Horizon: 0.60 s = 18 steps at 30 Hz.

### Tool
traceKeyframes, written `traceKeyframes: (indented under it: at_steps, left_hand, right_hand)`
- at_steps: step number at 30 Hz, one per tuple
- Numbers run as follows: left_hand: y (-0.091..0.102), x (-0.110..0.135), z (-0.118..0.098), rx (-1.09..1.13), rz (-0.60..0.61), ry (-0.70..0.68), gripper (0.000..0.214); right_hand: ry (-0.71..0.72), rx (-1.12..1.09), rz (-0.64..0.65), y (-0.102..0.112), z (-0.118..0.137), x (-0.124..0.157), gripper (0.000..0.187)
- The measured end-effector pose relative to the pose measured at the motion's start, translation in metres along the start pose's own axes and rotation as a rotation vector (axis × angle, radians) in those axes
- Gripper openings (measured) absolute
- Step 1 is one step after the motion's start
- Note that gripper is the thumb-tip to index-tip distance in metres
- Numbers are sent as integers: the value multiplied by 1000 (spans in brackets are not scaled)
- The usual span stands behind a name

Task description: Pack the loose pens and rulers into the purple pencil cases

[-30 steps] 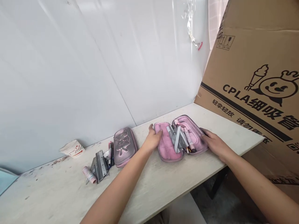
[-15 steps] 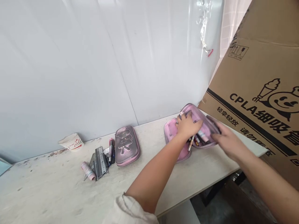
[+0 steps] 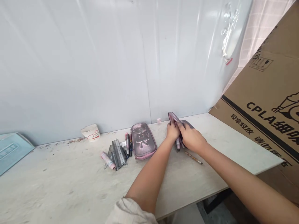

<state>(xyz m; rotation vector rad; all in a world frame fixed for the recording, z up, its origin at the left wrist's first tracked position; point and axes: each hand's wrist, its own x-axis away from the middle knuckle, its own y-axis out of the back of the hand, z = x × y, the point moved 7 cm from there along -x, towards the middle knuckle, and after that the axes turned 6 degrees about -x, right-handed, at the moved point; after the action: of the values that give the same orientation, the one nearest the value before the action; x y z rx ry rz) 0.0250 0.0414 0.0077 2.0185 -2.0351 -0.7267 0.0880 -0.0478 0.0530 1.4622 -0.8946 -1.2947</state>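
Observation:
A pink-purple zip pencil case [image 3: 172, 115] stands tilted and partly unzipped near the wall, its mouth towards me. My left hand [image 3: 173, 132] is closed at its left edge, with the fingertips hidden inside the opening. Across the right side lies my right hand [image 3: 193, 138], closed round the case with its fingers near the left hand. Below the hands, a pen or marker end [image 3: 178, 146] and a pinkish item poke out of the case. A slim brown pen [image 3: 193, 157] rests on the table, apart from both hands.
Left of the hands lies a second, closed pencil case [image 3: 143, 141]. Beside it are pens [image 3: 128, 145], dark rulers [image 3: 118, 155] and a pink roll [image 3: 108, 161]. A crumpled paper cup [image 3: 91, 132] and a blue box [image 3: 15, 152] stand further left. A big carton [image 3: 263, 109] leans at right.
The open case has been tipped up and partly folded, and my hands have come together on it. The brown pen, which was at the case, now lies on the table. The view has shifted left.

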Motion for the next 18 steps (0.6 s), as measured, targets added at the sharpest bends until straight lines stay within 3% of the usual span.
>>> traceKeyframes:
  at_steps: [4, 7, 10, 14, 16, 18]
  left_hand:
    - [17, 14, 8, -199, 23, -19, 37]
    - [27, 28, -1, -398, 35, -123, 45]
    - [35, 38, -9, -551, 43, -209, 45]
    - [44, 37, -13, -281, 42, -162, 41]
    - [43, 35, -18, -147, 65, -143, 37]
    - [38, 34, -28, -88, 98, -147, 36]
  right_hand:
    - [59, 224, -17, -10, 8, 3, 53]
    - [34, 291, -53, 5, -18, 2, 53]
    - [-126, 244, -178, 48, -71, 7, 51]
    - [-359, -80, -539, 125, -135, 39, 59]
    - [-357, -312, -672, 145, -148, 54, 58]
    - [-323, -505, -709, 146, -149, 59, 59]
